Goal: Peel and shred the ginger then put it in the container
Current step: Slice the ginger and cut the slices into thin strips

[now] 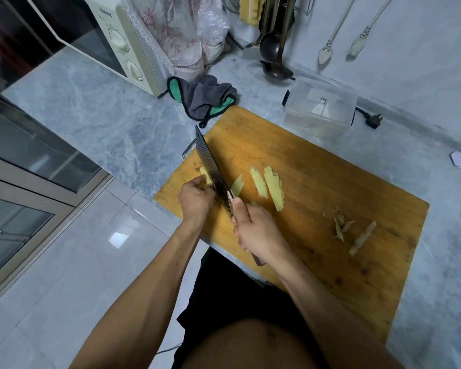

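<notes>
Two hands: both are occupied at the near-left part of the cutting board (317,182).
Right hand (253,230): your fingers are wrapped round the handle of the cleaver (210,166), thumb lying along the top near the blade; the blade stands on edge, its tip pointing away from you.
Left hand (196,199): your fingers are curled over the remaining ginger piece (205,173), pinning it to the board just left of the blade. Only a small pale end of it shows past the knuckles, so its full extent cannot be told.
Cut slices (270,186): several flat, pale yellow slices lie on the board just right of the blade, apart from one another. They are slices, not shreds.
Peel scraps (353,230): brownish trimmings lie well apart to the right on the board, which suggests that peeling is finished or nearly so.
Container (320,109): the clear plastic box sits on the desk (112,123) just beyond the far edge of the board. No ginger is visible inside, though reflections on its walls hinder the view.
Progress, as judged: peeling done; slicing under way; shredding not yet started; transfer not yet started.
Remaining: finish slicing the held piece, stack the slices, cut them into fine strips, then move the strips into the container.
Caution: your left knuckles sit close against the blade face.
</notes>
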`<state>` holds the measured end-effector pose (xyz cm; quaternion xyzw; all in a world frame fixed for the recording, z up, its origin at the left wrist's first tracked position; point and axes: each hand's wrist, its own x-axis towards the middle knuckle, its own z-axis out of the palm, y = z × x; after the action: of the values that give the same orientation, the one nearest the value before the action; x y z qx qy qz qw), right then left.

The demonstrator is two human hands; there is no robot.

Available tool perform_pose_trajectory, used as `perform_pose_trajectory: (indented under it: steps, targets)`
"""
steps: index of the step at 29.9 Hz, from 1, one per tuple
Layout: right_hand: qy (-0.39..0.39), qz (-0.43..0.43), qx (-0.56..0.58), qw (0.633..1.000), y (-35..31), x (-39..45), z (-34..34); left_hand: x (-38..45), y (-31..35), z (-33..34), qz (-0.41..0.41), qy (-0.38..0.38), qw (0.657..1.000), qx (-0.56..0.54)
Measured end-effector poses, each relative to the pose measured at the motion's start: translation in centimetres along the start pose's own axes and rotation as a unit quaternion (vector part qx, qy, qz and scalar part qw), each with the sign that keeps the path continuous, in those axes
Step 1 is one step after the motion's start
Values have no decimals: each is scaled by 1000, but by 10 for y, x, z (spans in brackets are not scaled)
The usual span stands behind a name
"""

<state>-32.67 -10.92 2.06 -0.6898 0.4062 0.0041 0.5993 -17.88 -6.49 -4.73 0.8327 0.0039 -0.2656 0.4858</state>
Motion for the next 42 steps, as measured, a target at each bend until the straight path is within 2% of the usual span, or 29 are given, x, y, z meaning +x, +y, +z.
perform_pose_trajectory:
  steps: [13,19,32,36,40,42]
  targets:
    - [8,2,-34,999,5,-3,-2,5,-4,2,6,-4,1000,6]
    - [-8,46,56,997,-4,-2,-7,2,-3,3,25,1,999,30]
    - [-28,79,92,992,4,-4,-15,5,-6,1,19,-2,1000,13]
    - [-29,86,98,991,6,-3,-18,10,3,-14,5,-56,998,1]
    - [-34,78,90,992,9,-6,-16,22,16,-31,59,-132,981,128]
    - [-35,70,83,993,9,-8,-14,28,23,-31,37,-154,977,140]
